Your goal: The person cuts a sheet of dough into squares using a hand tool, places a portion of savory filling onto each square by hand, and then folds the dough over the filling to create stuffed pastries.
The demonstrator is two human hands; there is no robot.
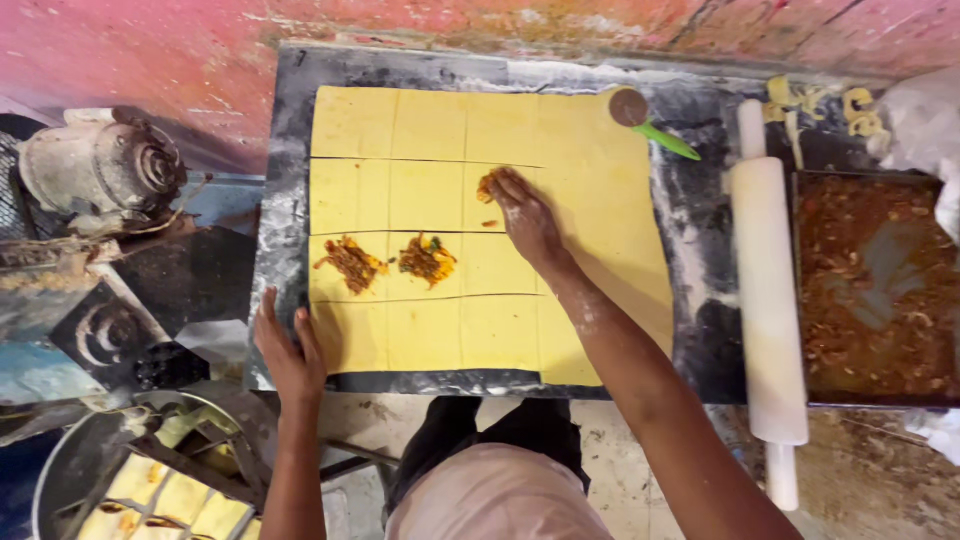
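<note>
Firstly, near edge: we see the left hand [290, 352] lying flat on the bench [700, 330] at the lower left corner of the dough sheet [590, 190], fingers spread, its grip apart and holding nothing.
Below bench, left: a round metal pan [70, 470] holds pale dough squares; it stands well apart from our hands.
Dough sheet: yellow, rolled flat, scored into squares, covering most of the dark, floured bench.
Filling, third row: two brown heaps [352, 263] sit side by side on the two left squares.
Right hand: our right hand [525, 220] reaches across the sheet, fingertips pinched together on a small filling portion [488, 185], which touches a second-row square.
Right of sheet: a white rolling pin [768, 300] lies lengthwise, just beside a dark tray of brown filling [870, 290].
Far edge: a round cutter with green handle [645, 118] rests on the sheet's far right corner.
Far right: yellow dough scraps [860, 108] lie near the wall.
Left side: an old grey motor [100, 165] sits off the bench.
</note>
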